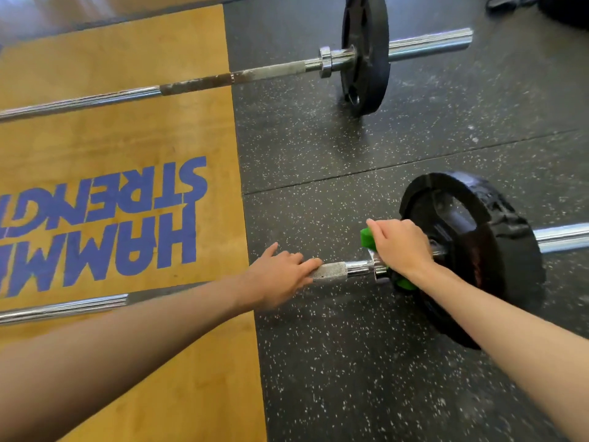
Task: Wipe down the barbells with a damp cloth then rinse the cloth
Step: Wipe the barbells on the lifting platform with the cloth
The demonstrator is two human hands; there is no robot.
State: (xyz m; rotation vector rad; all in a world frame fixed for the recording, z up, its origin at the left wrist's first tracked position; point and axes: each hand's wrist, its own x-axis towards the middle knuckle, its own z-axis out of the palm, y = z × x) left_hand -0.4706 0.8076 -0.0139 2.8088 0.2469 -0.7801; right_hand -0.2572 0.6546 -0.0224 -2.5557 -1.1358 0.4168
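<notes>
Chrome knurled steel barbell [331,271] is lying crosswise on the speckled black rubber floor [350,378]. My right hand [401,247] is curling its fingers around a green cloth [368,237] at the collar, and my left hand [280,269] is resting straight fingers on the knurling.

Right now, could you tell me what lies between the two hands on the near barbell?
Head view: between left hand and right hand gripping the cloth, only bare barbell, rough then shiny.

Bright, even indoor lighting; wide-angle distortion.
Glare on chrome bar [414,47]; soft shadows beneath plates; edges blurred and curved.
</notes>
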